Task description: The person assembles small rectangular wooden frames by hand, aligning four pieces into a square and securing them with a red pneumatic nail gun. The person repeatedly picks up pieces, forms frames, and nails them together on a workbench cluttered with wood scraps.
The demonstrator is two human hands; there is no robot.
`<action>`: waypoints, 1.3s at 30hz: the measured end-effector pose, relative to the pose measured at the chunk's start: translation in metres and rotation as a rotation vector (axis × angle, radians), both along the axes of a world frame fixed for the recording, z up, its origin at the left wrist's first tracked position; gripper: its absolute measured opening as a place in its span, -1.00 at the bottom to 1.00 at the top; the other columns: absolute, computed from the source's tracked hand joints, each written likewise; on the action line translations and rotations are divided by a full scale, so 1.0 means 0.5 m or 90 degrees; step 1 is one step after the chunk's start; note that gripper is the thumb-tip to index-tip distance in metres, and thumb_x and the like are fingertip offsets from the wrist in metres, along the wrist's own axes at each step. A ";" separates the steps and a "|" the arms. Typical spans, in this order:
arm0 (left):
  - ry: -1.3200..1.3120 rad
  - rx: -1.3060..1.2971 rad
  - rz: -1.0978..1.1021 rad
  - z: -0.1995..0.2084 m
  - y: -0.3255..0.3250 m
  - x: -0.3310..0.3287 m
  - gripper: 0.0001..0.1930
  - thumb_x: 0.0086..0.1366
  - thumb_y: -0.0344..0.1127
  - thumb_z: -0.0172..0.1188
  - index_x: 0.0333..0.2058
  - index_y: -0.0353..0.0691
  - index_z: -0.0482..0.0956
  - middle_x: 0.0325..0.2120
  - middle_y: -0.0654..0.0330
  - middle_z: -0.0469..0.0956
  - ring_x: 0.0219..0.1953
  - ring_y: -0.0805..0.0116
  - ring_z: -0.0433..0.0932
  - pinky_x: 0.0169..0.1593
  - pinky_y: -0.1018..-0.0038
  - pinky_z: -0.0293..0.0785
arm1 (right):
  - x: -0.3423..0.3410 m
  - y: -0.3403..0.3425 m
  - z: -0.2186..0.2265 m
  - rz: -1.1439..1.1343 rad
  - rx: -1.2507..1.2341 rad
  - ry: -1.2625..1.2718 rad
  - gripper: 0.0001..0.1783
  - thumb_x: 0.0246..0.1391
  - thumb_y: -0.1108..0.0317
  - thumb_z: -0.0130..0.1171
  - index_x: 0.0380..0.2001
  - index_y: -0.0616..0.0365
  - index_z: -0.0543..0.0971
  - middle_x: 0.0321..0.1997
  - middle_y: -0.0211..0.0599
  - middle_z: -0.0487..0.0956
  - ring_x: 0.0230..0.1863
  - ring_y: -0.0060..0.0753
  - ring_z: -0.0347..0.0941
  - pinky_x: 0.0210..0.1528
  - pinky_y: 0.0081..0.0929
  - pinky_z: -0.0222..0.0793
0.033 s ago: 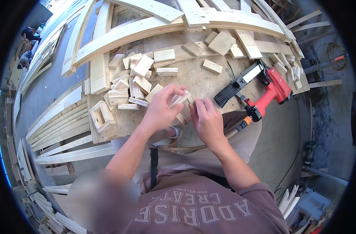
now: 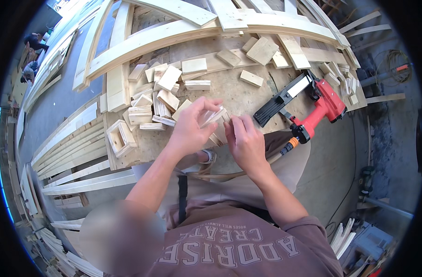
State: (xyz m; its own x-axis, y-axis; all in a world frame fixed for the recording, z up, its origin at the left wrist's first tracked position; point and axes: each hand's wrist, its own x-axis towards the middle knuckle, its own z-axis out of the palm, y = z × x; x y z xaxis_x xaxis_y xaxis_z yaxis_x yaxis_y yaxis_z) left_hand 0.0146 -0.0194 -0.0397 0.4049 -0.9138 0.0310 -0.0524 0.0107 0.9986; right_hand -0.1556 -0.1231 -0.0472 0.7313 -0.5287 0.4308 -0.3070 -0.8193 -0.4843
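Note:
Over the near edge of the workbench, my left hand (image 2: 190, 127) is closed around a small plywood piece (image 2: 214, 117), its thumb and forefinger on either side of it. My right hand (image 2: 246, 141) has its fingers bent in a pinch at the right end of that same piece. The fingers hide much of its shape. To the right of my hands lies a red and black pneumatic nail gun (image 2: 325, 105), its air hose fitting toward me. A small rectangular wooden box frame (image 2: 121, 138) rests at the bench's near left corner.
Loose wooden blocks (image 2: 168, 78) lie heaped beyond my left hand. More blocks (image 2: 262, 51) are farther back, below a large timber frame (image 2: 165, 44). Long boards (image 2: 75, 145) are stacked at left. An air hose (image 2: 220, 176) crosses near my legs. Two people are at far left.

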 end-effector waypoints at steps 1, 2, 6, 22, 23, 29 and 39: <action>-0.040 -0.011 0.001 0.012 -0.004 0.000 -0.62 0.27 -0.75 0.30 0.02 -0.29 0.53 0.36 -0.10 0.55 0.39 0.23 0.56 0.50 0.29 0.39 | 0.001 -0.002 0.006 -0.007 -0.009 -0.016 -0.79 0.41 0.31 0.32 -0.07 0.24 0.61 -0.20 -0.12 0.57 -0.39 0.03 0.66 -0.41 -0.13 0.59; -0.081 -0.022 0.001 0.023 -0.008 0.001 -0.60 0.25 -0.75 0.32 0.02 -0.29 0.52 0.35 -0.10 0.57 0.40 0.22 0.55 0.51 0.28 0.38 | 0.001 -0.005 0.007 -0.007 0.002 -0.014 -0.78 0.39 0.34 0.33 -0.05 0.25 0.60 -0.17 -0.10 0.57 -0.36 0.05 0.66 -0.37 -0.12 0.60; -0.215 0.004 -0.006 0.042 -0.031 0.004 -0.50 0.21 -0.68 0.45 0.08 -0.26 0.49 0.30 -0.12 0.63 0.40 0.18 0.57 0.51 0.24 0.38 | 0.001 -0.025 0.001 0.000 0.025 0.029 -0.75 0.35 0.39 0.36 0.00 0.23 0.57 -0.06 -0.03 0.58 -0.26 0.12 0.67 -0.26 -0.05 0.61; -0.288 -0.006 0.007 -0.012 -0.007 -0.014 -0.31 0.39 -0.32 0.42 0.42 -0.40 0.40 0.16 -0.19 0.63 0.17 -0.27 0.59 0.25 0.07 0.55 | 0.018 -0.070 -0.009 0.084 0.330 0.039 -0.53 0.27 0.59 0.32 0.23 0.26 0.51 -0.08 -0.11 0.65 -0.17 -0.26 0.61 -0.10 -0.33 0.57; -0.326 -0.025 0.013 -0.014 -0.007 -0.015 -0.33 0.39 -0.34 0.40 0.41 -0.41 0.41 0.16 -0.18 0.63 0.18 -0.26 0.58 0.27 0.07 0.54 | 0.022 -0.069 -0.008 0.115 0.303 0.045 -0.52 0.26 0.60 0.33 0.23 0.26 0.51 -0.08 -0.12 0.64 -0.18 -0.25 0.60 -0.08 -0.31 0.57; -0.579 0.052 -0.037 0.050 -0.030 0.019 -0.47 0.31 -0.36 0.39 0.24 -0.35 0.58 0.11 -0.07 0.65 0.21 -0.15 0.59 0.31 0.05 0.48 | 0.025 -0.079 -0.006 0.166 0.330 0.078 -0.46 0.26 0.58 0.27 0.29 0.33 0.45 0.20 0.27 0.51 0.23 0.43 0.47 0.26 0.06 0.46; -0.542 0.081 -0.054 0.060 -0.053 -0.017 -0.36 0.20 -0.43 0.48 0.30 -0.22 0.62 0.14 0.01 0.62 0.20 -0.10 0.51 0.34 0.10 0.43 | -0.008 -0.086 0.031 0.204 0.502 0.066 -0.44 0.14 0.70 0.21 0.19 0.35 0.30 0.15 0.39 0.54 0.27 0.56 0.44 0.22 0.14 0.42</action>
State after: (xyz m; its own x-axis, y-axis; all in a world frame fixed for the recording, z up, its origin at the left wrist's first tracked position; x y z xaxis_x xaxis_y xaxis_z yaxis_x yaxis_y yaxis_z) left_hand 0.0060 -0.0458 -0.0095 0.2208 -0.9569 0.1886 -0.7875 -0.0608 0.6134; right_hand -0.1593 -0.1662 -0.0319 0.9119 -0.4070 -0.0528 -0.1919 -0.3092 -0.9314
